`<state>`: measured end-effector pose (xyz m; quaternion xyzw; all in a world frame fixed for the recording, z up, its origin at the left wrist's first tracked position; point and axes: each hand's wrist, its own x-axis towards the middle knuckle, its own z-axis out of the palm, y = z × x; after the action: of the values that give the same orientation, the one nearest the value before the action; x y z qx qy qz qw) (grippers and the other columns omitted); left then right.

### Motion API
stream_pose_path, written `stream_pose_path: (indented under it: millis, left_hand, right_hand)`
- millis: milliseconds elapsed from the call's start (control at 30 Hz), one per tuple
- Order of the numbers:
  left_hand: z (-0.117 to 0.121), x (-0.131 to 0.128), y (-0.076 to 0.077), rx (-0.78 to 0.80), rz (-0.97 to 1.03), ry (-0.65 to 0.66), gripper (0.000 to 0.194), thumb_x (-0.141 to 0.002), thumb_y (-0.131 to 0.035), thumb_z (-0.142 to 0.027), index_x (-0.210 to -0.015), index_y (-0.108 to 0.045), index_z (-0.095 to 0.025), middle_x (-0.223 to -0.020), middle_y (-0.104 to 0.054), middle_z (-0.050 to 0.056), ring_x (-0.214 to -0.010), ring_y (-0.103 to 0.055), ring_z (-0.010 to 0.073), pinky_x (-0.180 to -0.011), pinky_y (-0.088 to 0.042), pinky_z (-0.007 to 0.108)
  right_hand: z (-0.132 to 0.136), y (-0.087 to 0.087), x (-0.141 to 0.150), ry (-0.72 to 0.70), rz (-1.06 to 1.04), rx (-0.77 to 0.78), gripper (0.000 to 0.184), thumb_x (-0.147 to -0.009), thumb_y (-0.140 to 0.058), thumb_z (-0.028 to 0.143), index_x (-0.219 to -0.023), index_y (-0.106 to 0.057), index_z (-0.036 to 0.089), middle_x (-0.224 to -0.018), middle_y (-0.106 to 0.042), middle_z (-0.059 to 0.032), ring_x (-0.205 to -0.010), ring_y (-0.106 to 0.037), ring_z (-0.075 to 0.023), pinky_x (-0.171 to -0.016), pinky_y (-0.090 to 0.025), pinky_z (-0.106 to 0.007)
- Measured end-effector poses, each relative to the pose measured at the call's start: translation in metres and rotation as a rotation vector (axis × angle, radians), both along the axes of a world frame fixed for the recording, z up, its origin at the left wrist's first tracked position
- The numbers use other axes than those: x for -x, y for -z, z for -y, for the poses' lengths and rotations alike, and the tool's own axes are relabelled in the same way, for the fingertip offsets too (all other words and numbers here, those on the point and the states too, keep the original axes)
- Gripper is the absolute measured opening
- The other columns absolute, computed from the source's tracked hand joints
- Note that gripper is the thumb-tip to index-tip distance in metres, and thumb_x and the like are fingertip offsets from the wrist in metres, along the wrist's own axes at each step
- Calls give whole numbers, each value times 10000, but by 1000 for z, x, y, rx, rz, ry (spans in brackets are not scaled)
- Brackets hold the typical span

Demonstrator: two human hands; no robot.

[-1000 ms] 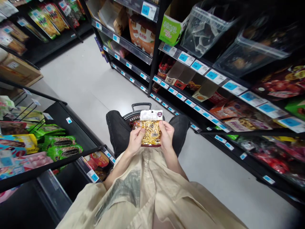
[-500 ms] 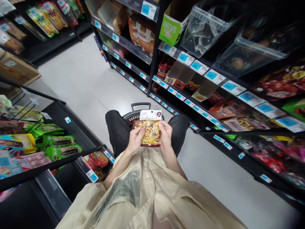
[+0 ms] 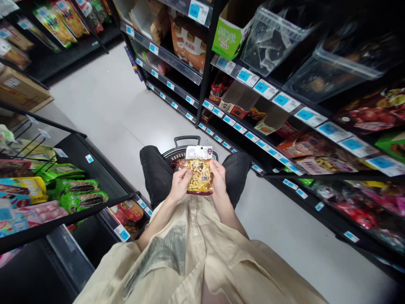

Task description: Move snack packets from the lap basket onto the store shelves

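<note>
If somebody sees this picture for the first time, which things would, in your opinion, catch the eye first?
Probably the shiny packet of golden pieces with a white top, held near the middle between the left hand and the right hand. Partly hidden behind it, between the dark-trousered knees, is a black basket. Then the bright green box may stand out, at the upper right beside a clear plastic tub.

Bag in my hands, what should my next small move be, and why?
I'd probably lower the bag into the basket. The left hand and right hand pinch it at opposite sides, so the grip looks steady, and the basket shows just behind it, partly hidden by it.
</note>
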<state>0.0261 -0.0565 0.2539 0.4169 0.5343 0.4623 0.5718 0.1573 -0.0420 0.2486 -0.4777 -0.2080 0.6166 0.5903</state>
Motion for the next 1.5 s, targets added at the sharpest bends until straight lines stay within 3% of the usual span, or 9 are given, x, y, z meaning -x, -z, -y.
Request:
stream_pose_path:
  millis: [167, 467, 767, 1233, 1367, 1500]
  left_hand:
    - [1, -2, 0, 4, 0, -11, 585, -799, -637, -698, -610, -527, -155, -587, -455, -23, -548, -365, 89, -500, -321, 214]
    - [5, -3, -18, -101, -169, 6, 485, -859, -648, -541, -589, -538, -155, -548, -402, -34, -532, -332, 84, -495, -273, 221]
    - [5, -4, -21, -161, -239, 24, 514, -858, -634, -537, -532, -510, -160, -499, -343, -45, -493, -291, 73, -477, -230, 228]
    - [4, -5, -8, -116, -172, -54, 418, -811, -704, -523, -641, -657, -144, -515, -476, -39, -483, -363, 77, -463, -298, 215]
    - [-2, -9, 1, -74, -94, -44, 410, -829, -683, -540, -780, -706, -133, -630, -622, 0, -556, -521, 112, -528, -435, 218]
    - [-5, -12, 9, -55, -96, -35, 448, -870, -664, -477, -1180, -661, -153, -957, -749, 88, -779, -699, 180, -713, -570, 291]
  right_hand:
    - [-1, 3, 1, 21, -28, 2, 366, -753, -764, 561, -794, -675, 208, -748, -728, -25, -759, -706, -202, -677, -574, -302]
    - [0, 5, -1, 16, -29, -9, 387, -754, -757, 585, -827, -673, 214, -756, -732, -31, -768, -712, -213, -675, -579, -319]
    - [1, 4, -3, 7, 9, -19, 404, -759, -741, 617, -811, -661, 225, -759, -729, -34, -787, -713, -218, -682, -585, -326]
    - [1, 5, -2, -5, 3, -12, 410, -759, -733, 628, -808, -663, 228, -757, -726, -32, -770, -712, -220, -681, -582, -328]
    - [1, 5, -2, 48, 16, -9, 389, -768, -741, 598, -813, -662, 220, -766, -725, -26, -732, -698, -200, -661, -565, -304]
    - [2, 12, -6, 198, 145, -7, 350, -780, -754, 530, -818, -672, 192, -755, -713, -9, -664, -651, -154, -629, -522, -258]
